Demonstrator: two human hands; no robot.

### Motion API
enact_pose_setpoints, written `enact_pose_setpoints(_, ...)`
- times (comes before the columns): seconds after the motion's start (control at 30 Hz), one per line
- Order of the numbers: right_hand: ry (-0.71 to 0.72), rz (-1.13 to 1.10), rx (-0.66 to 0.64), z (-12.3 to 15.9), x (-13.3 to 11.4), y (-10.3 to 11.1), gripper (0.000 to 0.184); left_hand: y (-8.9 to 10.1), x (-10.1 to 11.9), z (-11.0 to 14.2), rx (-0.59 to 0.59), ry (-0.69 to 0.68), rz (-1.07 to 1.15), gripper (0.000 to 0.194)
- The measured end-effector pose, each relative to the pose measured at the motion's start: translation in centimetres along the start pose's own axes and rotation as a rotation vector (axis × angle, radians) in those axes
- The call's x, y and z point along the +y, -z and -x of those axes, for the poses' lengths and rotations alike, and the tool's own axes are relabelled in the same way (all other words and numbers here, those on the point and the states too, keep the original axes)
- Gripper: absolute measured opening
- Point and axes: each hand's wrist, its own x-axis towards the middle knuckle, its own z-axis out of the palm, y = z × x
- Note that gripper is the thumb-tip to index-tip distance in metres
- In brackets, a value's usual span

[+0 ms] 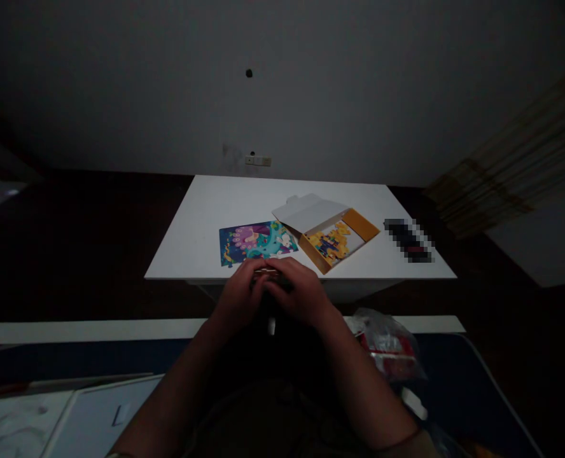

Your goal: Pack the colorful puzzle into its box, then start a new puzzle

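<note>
My left hand (242, 288) and my right hand (299, 287) meet in front of the table's near edge, fingertips close together. Both are closed around a small reddish thing with pale edges (266, 273), mostly hidden by the fingers, so I cannot make out its kind. Just beyond them a jigsaw puzzle (251, 240) lies flat, with a purple octopus and a white rabbit on blue. To its right stands an open orange cardboard box (362, 224) with its grey-white flap (311, 213) folded back. Yellow and blue jigsaw pieces (333, 243) lie inside it.
The white table (206, 197) stands before a grey wall with a socket (258, 161). A pixelated dark object (409, 240) lies at its right. Beside me on the dark blue seat are a clear plastic bag (387, 343) with something red and an open white case (105, 407).
</note>
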Motion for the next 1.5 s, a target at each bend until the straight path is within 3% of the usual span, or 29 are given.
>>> enact_pose_setpoints(0.13,-0.075,0.059,0.163,0.1,0.9,0.5,0.025,-0.1,-1.2,-0.2,0.052,0.034,-0.054,0.043)
enact_pose_setpoints(0.23,-0.221,0.246,0.377,0.1,3.6,3.1,0.027,0.7,-2.8,-0.8,-0.004,-0.119,-0.269,0.056)
enact_pose_setpoints(0.3,-0.309,0.376,0.467,0.1,5.6,5.0,0.030,0.9,-3.8,-1.0,-0.065,-0.151,-0.387,0.060)
enact_pose_setpoints(0.4,-0.389,0.513,0.473,0.2,7.7,7.0,0.032,0.6,-4.7,-0.8,-0.124,-0.128,-0.471,0.052)
enact_pose_setpoints(0.47,-0.400,0.562,0.444,0.1,8.0,7.0,0.031,0.3,-5.0,-0.6,-0.127,-0.121,-0.486,0.046)
enact_pose_setpoints(0.57,-0.297,0.503,0.362,-0.1,6.1,4.9,0.031,0.0,-5.1,-0.2,-0.104,-0.120,-0.468,0.040)
enact_pose_setpoints(0.67,-0.081,0.322,0.105,-0.4,2.9,1.0,0.033,0.0,-4.9,0.0,-0.072,-0.081,-0.451,0.038)
enact_pose_setpoints(0.77,-0.005,0.251,-0.097,-0.6,1.1,-2.9,0.046,0.2,-4.8,0.1,-0.061,-0.016,-0.465,0.038)
enact_pose_setpoints(0.87,-0.018,0.217,-0.119,-0.7,1.6,-4.9,0.044,0.4,-4.8,0.3,-0.088,-0.003,-0.487,0.038)
enact_pose_setpoints(0.97,-0.040,0.178,-0.119,-0.8,2.7,-5.2,0.041,0.6,-4.8,0.4,-0.107,-0.006,-0.492,0.039)
enact_pose_setpoints(1.1,-0.081,0.110,-0.030,-0.9,3.2,-3.5,0.028,0.6,-4.6,0.3,-0.091,-0.016,-0.483,0.041)
enact_pose_setpoints(1.2,-0.152,0.126,0.245,-0.8,3.8,-0.5,0.028,0.5,-4.6,0.5,-0.072,-0.033,-0.494,0.039)
enact_pose_setpoints(1.3,-0.309,0.299,0.482,-0.4,5.7,3.5,0.031,0.5,-4.9,0.9,-0.051,-0.060,-0.531,0.037)
enact_pose_setpoints(1.4,-0.473,0.463,0.439,0.3,8.2,6.7,0.036,0.8,-5.3,1.4,-0.013,-0.078,-0.561,0.037)
enact_pose_setpoints(1.5,-0.455,0.560,0.382,0.8,9.3,7.5,0.036,0.8,-5.7,1.8,0.025,-0.067,-0.587,0.039)
